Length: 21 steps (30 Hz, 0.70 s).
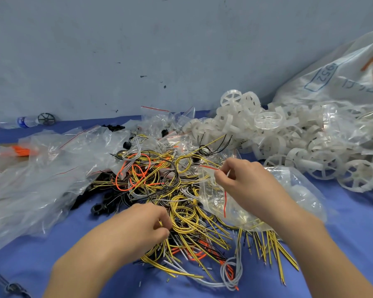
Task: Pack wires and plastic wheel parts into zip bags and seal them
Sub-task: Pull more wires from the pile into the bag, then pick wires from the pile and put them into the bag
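With my right hand (243,183) pinching the zip bag (215,198) open at its mouth and my left hand (146,224) gripping yellow wires (187,214) in the pile on the surface (342,222), loading is underway; next, I feed wires into the bag.

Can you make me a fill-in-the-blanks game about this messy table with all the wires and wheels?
1. The right hand pinches a clear plastic zip bag with a ____ seal strip.
2. The left hand reaches into the tangled pile of mostly ____ wires.
3. The heap of translucent white plastic wheels lies to the ____ of the wires.
4. The table cover is ____.

Missing words: red; yellow; right; blue
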{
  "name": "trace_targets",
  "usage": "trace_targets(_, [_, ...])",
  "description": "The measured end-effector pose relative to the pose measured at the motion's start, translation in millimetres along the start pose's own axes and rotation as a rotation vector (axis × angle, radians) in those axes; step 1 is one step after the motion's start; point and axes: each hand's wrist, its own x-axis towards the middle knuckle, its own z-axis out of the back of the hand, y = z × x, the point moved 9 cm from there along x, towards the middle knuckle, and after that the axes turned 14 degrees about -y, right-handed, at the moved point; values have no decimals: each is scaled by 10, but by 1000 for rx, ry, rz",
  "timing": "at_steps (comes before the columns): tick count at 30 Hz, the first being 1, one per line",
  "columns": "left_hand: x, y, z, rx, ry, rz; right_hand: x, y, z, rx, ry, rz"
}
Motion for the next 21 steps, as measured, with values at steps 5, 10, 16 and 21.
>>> trace_targets(5, [-25, -26, -87, -10, -34, -55, 4, -35, 46, 2, -11, -3])
trace_targets(10, [24, -154, -119, 15, -100, -154, 14, -55, 86, -1, -5, -6])
trace_targets(16, [73, -148, -16, -6, -186, -238, 8, -54, 114, 3, -11, -11])
trace_targets(21, [102, -176, 313, -199, -308, -270, 19, -49, 126, 6, -14, -16])
